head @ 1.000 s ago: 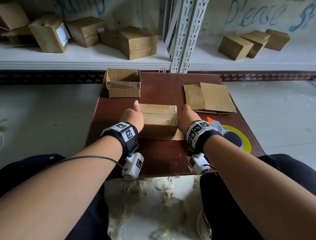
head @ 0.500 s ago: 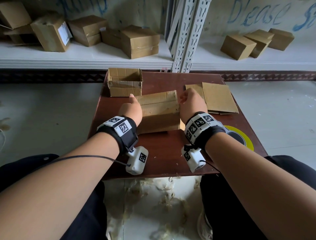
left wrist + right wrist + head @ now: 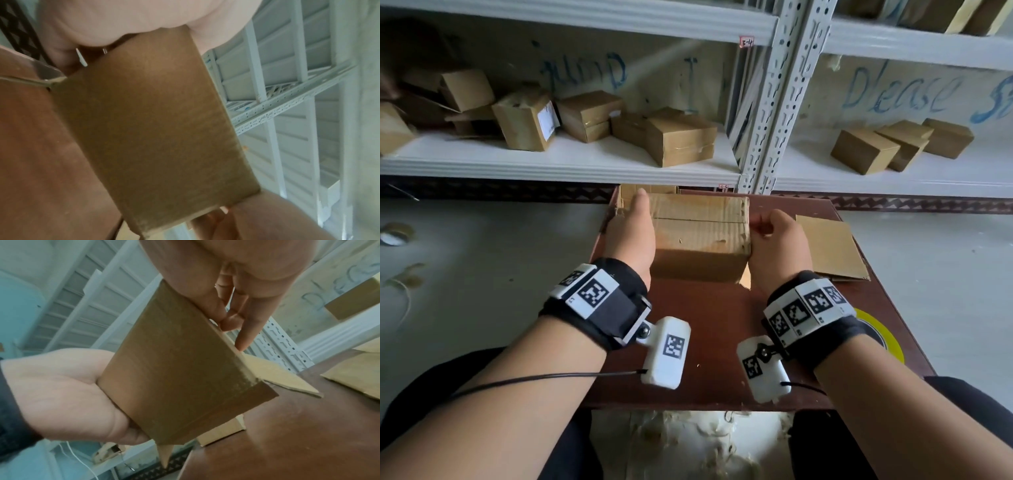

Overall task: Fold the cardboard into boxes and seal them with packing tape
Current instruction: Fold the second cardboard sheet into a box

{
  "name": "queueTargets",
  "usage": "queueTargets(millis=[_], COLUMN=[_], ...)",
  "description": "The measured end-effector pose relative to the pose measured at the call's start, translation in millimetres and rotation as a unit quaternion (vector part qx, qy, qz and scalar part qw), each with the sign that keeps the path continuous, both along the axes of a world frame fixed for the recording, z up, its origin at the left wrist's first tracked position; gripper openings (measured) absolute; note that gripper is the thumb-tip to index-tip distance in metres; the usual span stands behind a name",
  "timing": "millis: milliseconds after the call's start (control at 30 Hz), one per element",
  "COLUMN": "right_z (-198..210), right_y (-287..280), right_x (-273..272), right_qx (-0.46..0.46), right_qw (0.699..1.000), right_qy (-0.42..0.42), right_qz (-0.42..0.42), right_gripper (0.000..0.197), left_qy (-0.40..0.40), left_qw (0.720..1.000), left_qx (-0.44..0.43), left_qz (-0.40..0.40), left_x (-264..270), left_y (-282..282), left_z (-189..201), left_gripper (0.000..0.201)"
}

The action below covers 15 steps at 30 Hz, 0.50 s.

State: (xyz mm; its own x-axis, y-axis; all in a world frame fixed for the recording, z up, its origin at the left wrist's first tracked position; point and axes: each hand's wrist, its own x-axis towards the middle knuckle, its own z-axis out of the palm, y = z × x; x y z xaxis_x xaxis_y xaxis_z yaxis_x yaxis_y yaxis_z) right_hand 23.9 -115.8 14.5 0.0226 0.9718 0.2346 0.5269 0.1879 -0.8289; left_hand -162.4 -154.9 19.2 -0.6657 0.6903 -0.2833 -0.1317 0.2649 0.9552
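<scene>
Head view: left hand (image 3: 631, 236) cups the left end of the cardboard box (image 3: 700, 236), thumb on top; right hand (image 3: 779, 241) curls against its right end. Box held clear above the table (image 3: 705, 342), over its far half. Flat cardboard (image 3: 828, 246) lies on the table's right side.

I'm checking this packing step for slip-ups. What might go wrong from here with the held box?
The loose flap sticking out under the box may crumple if it is set on the table. The top seam looks untaped, and the left hand and right hand hold only the ends, so it could spring open.
</scene>
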Motion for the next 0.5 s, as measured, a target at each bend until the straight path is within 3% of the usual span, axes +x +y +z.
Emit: queueTargets(millis=[167,300,433,500], right_z=[15,22,27,28], right_y=[-8,-11,-6,0], right_x=[-9,-17,-19,-21], right_qx=[0.045,0.06,0.056,0.049], right_qw=[0.997,0.992,0.99,0.99], right_qy=[0.051,0.106,0.128,0.127], right_qz=[0.023,0.035,0.034,0.035], right_gripper=[0.016,0.025,0.03,0.031], left_qy=[-0.089,-0.07,0.015,0.0], left_qw=[0.995,0.996,0.999,0.998], left_qx=[0.04,0.038,0.043,0.056], left_qz=[0.014,0.05,0.012,0.003], left_x=[-11,-16,1,3], left_y=[-2,9,-6,-8], left_z=[8,-13,3,7], left_gripper=[0.078,0.089,0.061,0.06])
